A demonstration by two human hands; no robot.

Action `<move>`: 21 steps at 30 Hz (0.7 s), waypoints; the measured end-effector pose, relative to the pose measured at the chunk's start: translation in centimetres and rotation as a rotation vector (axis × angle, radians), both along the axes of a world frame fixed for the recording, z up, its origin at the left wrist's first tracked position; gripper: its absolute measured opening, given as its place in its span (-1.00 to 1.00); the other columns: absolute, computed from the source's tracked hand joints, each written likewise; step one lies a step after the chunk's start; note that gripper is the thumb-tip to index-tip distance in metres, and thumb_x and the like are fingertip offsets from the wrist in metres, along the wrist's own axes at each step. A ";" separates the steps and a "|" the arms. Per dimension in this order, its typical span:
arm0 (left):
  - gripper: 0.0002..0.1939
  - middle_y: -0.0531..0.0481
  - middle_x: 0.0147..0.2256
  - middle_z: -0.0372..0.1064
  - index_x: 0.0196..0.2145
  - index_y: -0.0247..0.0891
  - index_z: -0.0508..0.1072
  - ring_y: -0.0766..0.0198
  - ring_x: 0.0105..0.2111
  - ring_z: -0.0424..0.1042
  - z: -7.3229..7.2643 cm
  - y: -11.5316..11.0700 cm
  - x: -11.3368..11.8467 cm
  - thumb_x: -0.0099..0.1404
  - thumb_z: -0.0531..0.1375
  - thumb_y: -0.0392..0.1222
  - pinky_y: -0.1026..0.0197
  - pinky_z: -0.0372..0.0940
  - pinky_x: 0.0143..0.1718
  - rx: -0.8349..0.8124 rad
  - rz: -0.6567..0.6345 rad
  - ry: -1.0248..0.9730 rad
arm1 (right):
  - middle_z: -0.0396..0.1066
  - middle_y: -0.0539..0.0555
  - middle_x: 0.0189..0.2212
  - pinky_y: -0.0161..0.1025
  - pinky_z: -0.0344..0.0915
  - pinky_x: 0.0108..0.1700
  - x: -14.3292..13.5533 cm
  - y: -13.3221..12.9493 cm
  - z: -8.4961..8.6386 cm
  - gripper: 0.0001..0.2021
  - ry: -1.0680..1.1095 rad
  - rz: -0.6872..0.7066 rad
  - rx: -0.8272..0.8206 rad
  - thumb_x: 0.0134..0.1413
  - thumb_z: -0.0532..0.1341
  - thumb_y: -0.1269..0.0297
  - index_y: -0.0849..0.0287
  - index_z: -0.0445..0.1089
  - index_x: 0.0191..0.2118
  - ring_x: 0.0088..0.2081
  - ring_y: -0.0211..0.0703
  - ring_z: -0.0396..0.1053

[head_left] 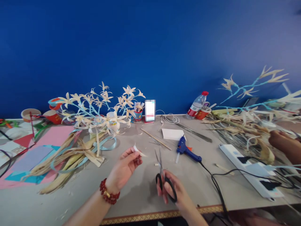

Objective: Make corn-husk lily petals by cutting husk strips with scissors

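Observation:
Between the thumb and fingers of my left hand [128, 160] is a small pale piece of corn husk [139, 151], its pointed ends sticking out past the fingertips. My right hand [172, 186] has its fingers through the black handles of a pair of scissors [161, 166]. The blades point away from me, slightly parted, to the right of the husk piece and apart from it. A tiny pale scrap [156, 164] lies just left of the blades. Beyond the scissors, a thin wooden stick [156, 139] rests on the table [136, 194].
A blue glue gun [188, 150] lies right of the scissors, its cord running to a white power strip [250, 172]. Husk flowers [101, 103] and dried husks [70, 163] fill the left. A bottle [197, 105] stands behind. Another person's hand [284, 142] is far right.

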State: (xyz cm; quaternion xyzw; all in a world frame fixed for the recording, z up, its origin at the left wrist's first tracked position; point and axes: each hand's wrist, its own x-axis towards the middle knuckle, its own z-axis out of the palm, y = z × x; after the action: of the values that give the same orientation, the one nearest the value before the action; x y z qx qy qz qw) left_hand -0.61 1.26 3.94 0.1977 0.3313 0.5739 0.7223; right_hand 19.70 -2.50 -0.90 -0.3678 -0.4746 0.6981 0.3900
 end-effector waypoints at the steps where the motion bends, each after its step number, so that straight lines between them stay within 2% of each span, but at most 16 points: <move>1: -0.89 0.05 -0.42 0.40 -0.39 -0.31 0.48 0.41 -0.42 0.37 0.2 -0.1 0.2 0.08 0.33 -0.34 0.31 0.33 -0.32 0.003 0.008 -0.019 | 0.30 -0.03 -0.55 -0.42 0.07 -0.63 -0.2 -0.5 0.0 -0.50 0.002 0.031 0.003 -0.12 0.26 -0.21 0.13 0.15 -0.36 -0.63 -0.37 0.09; 4: -0.92 0.05 -0.43 0.39 -0.39 -0.31 0.48 0.41 -0.42 0.37 0.4 -0.6 0.7 0.12 0.31 -0.34 0.31 0.34 -0.31 0.022 0.008 -0.043 | 0.29 -0.03 -0.53 -0.40 0.06 -0.58 -0.7 -1.2 0.0 -0.46 -0.020 0.086 0.053 -0.21 0.31 -0.23 0.14 0.16 -0.37 -0.58 -0.36 0.08; 7: -0.94 0.04 -0.42 0.40 -0.39 -0.30 0.47 0.41 -0.43 0.37 0.4 -0.9 1.0 0.14 0.29 -0.35 0.30 0.34 -0.30 0.042 -0.028 -0.019 | 0.28 -0.01 -0.51 -0.38 0.08 -0.49 -1.2 -1.0 0.1 -0.45 -0.065 0.084 0.115 -0.22 0.31 -0.23 0.17 0.20 -0.37 -0.51 -0.32 0.12; 13: -0.94 0.04 -0.44 0.40 -0.40 -0.31 0.46 0.40 -0.45 0.37 0.4 -1.7 1.3 0.14 0.30 -0.32 0.30 0.33 -0.31 0.063 -0.050 0.078 | 0.24 -0.06 -0.56 -0.41 -0.02 -0.58 -1.8 -0.4 0.9 -0.45 -0.033 0.080 0.078 -0.23 0.32 -0.23 0.16 0.16 -0.41 -0.57 -0.37 0.06; 21: -0.94 0.05 -0.43 0.37 -0.39 -0.32 0.47 0.39 -0.44 0.36 0.5 -1.6 1.5 0.15 0.29 -0.32 0.30 0.31 -0.30 0.072 -0.053 0.147 | 0.19 -0.09 -0.60 -0.41 0.04 -0.54 -1.6 -0.5 0.8 -0.42 -0.066 0.045 0.061 -0.32 0.35 -0.24 0.17 0.16 -0.46 -0.58 -0.37 0.13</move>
State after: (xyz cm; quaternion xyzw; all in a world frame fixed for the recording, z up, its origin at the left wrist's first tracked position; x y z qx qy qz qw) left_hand 0.90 -0.38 4.45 0.2738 0.3573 0.5501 0.7034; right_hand 18.08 -2.98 -0.08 -0.3679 -0.5165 0.6794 0.3692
